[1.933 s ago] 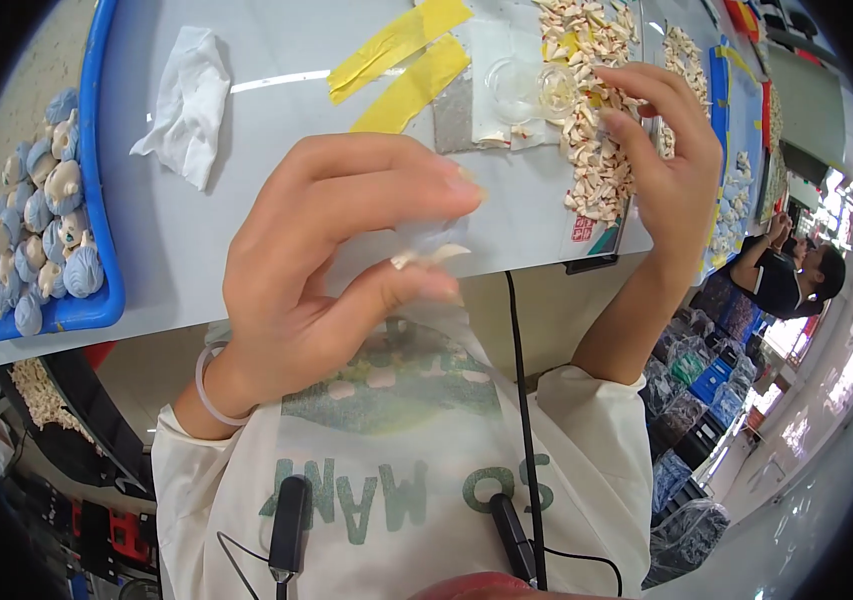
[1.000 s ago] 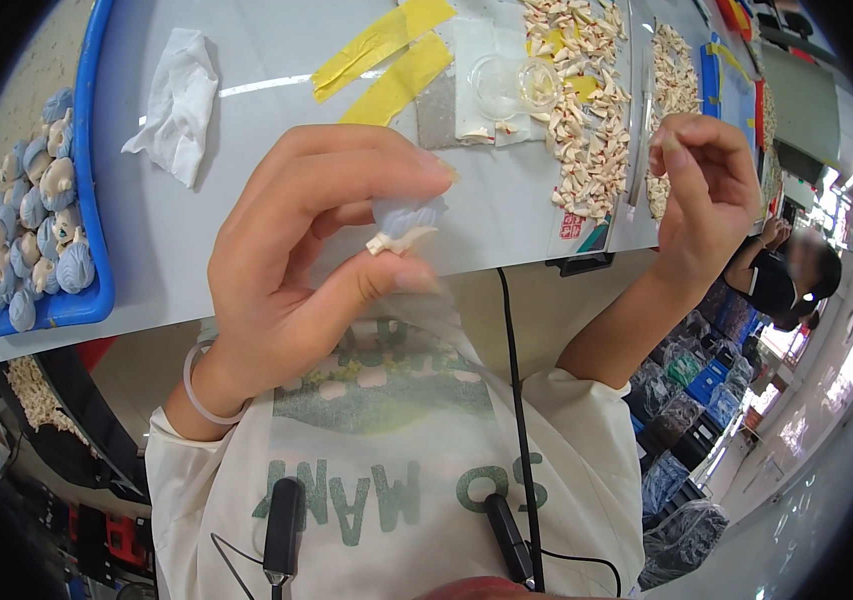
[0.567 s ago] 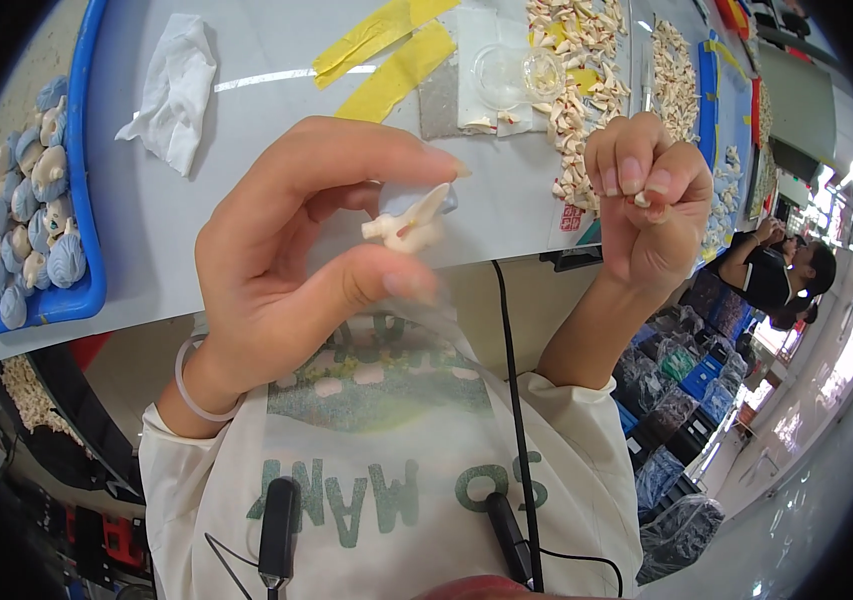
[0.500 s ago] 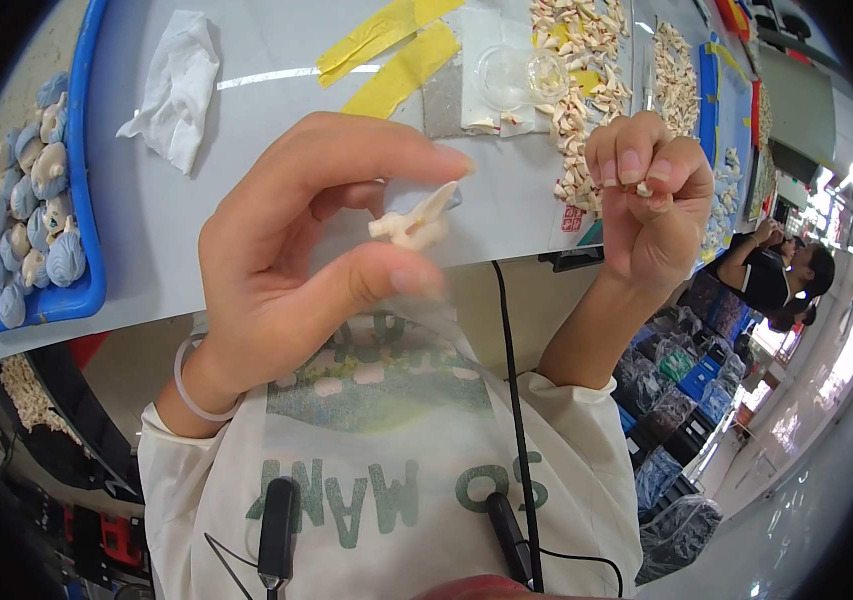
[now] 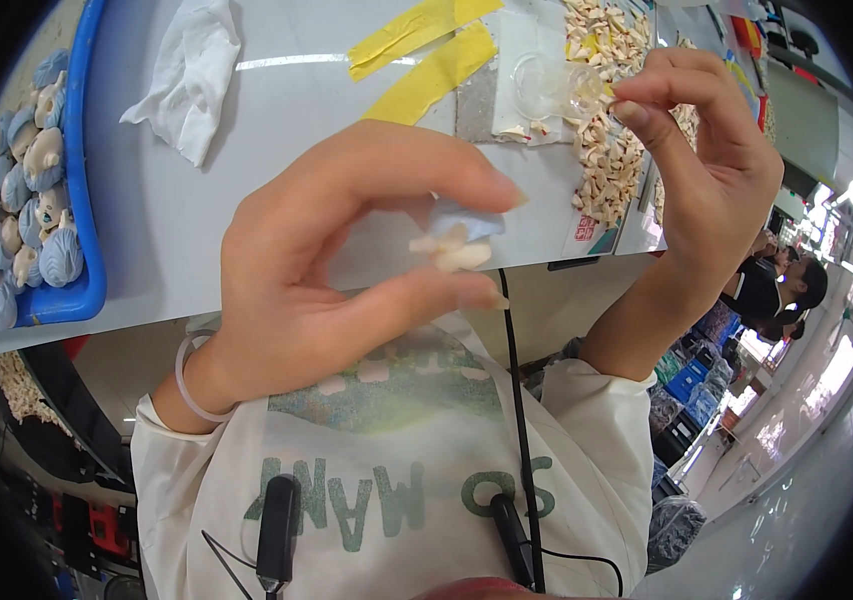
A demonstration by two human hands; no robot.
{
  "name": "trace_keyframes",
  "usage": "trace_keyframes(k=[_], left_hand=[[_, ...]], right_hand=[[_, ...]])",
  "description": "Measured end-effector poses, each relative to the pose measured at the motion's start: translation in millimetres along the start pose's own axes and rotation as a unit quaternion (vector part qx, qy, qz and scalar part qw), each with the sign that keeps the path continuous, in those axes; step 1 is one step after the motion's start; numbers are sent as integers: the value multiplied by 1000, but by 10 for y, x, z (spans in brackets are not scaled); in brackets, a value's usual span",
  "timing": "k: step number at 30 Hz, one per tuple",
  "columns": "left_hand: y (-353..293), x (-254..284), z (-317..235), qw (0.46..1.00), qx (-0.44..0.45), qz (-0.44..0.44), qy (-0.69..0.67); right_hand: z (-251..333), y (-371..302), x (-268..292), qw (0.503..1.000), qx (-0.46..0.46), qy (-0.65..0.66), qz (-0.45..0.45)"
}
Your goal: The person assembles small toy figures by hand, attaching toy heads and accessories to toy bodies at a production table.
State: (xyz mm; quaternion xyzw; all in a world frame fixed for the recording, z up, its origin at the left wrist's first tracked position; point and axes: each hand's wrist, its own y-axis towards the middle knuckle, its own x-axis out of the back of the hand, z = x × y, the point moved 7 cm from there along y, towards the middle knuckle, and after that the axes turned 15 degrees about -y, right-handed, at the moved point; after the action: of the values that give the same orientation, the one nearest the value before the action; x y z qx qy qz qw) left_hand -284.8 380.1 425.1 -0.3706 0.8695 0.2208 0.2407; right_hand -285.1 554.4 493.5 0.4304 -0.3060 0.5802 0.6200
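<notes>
My left hand holds a small blue-and-cream figurine piece between thumb and fingers, above the table's near edge. The piece is blurred: blue on top, with pale pointed parts below. Over the far right of the table, my right hand is closed in a pinch. Its fingertips are beside a small clear round dish, above a spread of small cream pieces. What the pinch holds, if anything, I cannot make out.
A blue tray of blue-and-cream figurines stands at the left. A crumpled white cloth and yellow tape strips lie on the table. A black cable hangs before me. People are at the far right.
My right hand has moved away from me, up to the clear dish and cream pieces; the tiny pale bit earlier at its fingertips is not visible now. My left hand has tilted the figurine piece.
</notes>
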Motion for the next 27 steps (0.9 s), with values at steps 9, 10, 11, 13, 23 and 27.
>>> trace_keyframes(k=[9, 10, 11, 13, 23, 27], left_hand=[[-4, -40, 13, 999, -41, -15, -26], [-34, 16, 67, 990, -10, -80, -115], [-38, 30, 74, 990, -9, -80, -112], [-9, 7, 27, 998, -51, -7, -36], [-66, 65, 79, 975, 27, -129, -181], [-45, 76, 79, 980, 39, -119, -154]], right_hand=[[234, 108, -65, 970, 77, -231, -4], [254, 102, -63, 967, 87, -240, -9], [263, 101, -60, 967, 87, -239, -10], [283, 97, -54, 964, 87, -251, -10], [561, -115, 127, 987, 156, -3, 41], [514, -268, -220, 974, 123, 188, 4]])
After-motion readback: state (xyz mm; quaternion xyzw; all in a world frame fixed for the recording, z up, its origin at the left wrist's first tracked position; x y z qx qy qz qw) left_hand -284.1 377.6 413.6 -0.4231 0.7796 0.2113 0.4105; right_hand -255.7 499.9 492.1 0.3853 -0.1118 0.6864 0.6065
